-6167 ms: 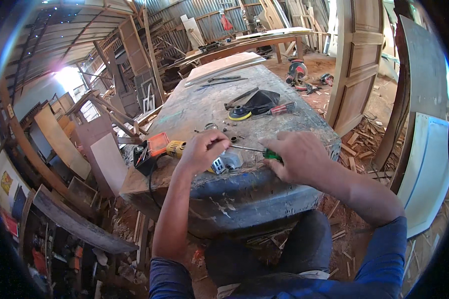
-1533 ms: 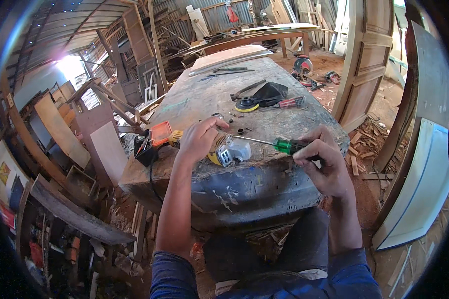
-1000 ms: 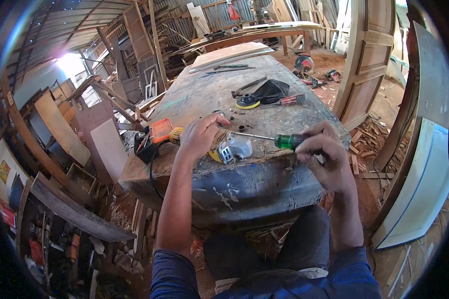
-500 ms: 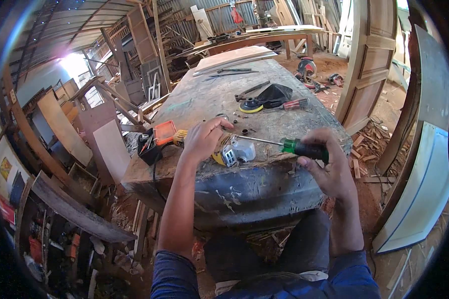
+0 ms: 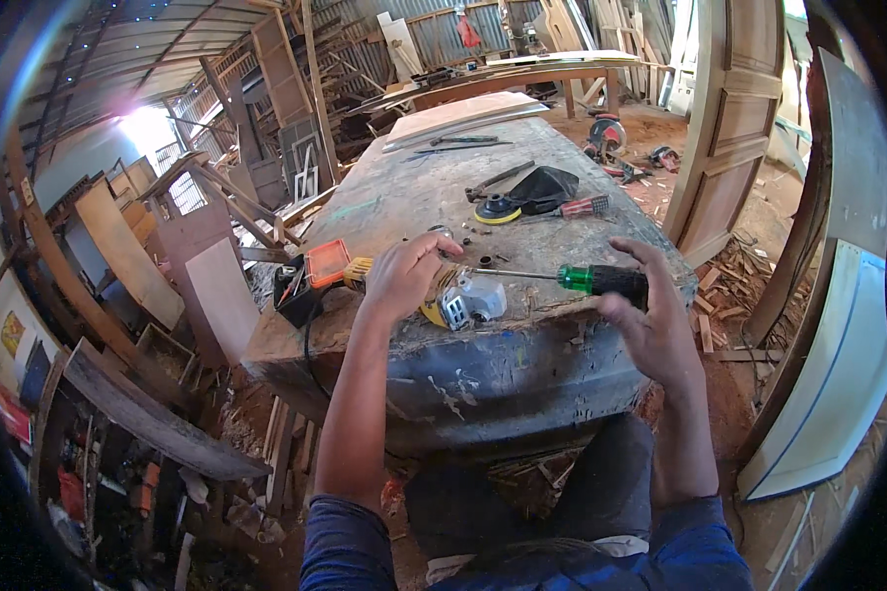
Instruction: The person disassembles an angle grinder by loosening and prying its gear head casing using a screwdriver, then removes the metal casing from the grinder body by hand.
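On the near end of the workbench [image 5: 434,345] lies a yellow and grey angle grinder [image 5: 478,297], with my left hand [image 5: 401,278] wrapped over its body. A screwdriver [image 5: 577,278] with a green and black handle lies nearly level, its shaft running left to the grinder; the tip is hidden near my left fingers. Around the handle's right end, my right hand [image 5: 660,320] has its thumb and fingers spread apart; whether its palm touches the handle I cannot tell. Small dark parts [image 5: 485,261] sit just beyond the shaft.
Left of the grinder stands a black box with an orange lid [image 5: 325,262]. Farther up the bench are a yellow-edged disc pad [image 5: 497,209], a black guard-like piece [image 5: 547,187] and a red-handled tool [image 5: 583,206]. A wooden door [image 5: 729,128] stands at right; boards lie at the far end.
My right fingers have loosened from the screwdriver handle and spread apart. The screwdriver has stayed nearly in place, and my left hand remains on the grinder.
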`<state>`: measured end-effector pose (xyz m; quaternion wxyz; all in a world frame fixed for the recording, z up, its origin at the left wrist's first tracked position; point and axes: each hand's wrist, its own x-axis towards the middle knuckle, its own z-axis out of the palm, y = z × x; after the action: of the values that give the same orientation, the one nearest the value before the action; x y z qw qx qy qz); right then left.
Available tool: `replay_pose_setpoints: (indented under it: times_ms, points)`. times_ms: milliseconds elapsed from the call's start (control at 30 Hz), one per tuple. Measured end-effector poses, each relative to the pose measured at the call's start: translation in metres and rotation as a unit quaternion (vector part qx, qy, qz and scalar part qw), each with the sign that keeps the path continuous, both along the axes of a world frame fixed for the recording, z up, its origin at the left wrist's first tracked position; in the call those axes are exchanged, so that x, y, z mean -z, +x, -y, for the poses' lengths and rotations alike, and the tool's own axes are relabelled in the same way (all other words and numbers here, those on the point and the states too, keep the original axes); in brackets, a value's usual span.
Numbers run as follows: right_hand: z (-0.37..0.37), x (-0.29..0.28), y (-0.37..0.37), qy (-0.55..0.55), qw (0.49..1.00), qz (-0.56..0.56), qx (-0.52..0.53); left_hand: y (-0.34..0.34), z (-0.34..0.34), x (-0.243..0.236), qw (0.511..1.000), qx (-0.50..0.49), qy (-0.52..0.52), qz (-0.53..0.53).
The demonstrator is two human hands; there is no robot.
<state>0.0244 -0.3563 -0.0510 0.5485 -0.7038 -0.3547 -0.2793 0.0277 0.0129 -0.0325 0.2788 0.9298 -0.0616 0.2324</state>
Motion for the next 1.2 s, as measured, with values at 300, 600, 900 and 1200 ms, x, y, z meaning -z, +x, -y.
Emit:
replay_pose_setpoints:
  times_ms: [300,600,900,1200]
  points:
    - [0.017,0.004,0.007,-0.088,0.991,0.084,-0.056,-0.001,0.002,-0.004,1.0,0.005,-0.012,-0.018]
    - [0.014,-0.002,-0.007,-0.11,0.99,-0.088,0.009,0.002,0.001,0.0,1.0,-0.001,-0.006,0.014]
    - [0.002,-0.004,-0.01,0.029,0.994,-0.103,-0.023,0.003,-0.001,0.003,1.0,-0.004,-0.001,0.019]
    - [0.014,0.003,0.003,-0.059,0.994,0.034,-0.08,-0.003,0.007,-0.008,1.0,-0.016,0.002,-0.011]
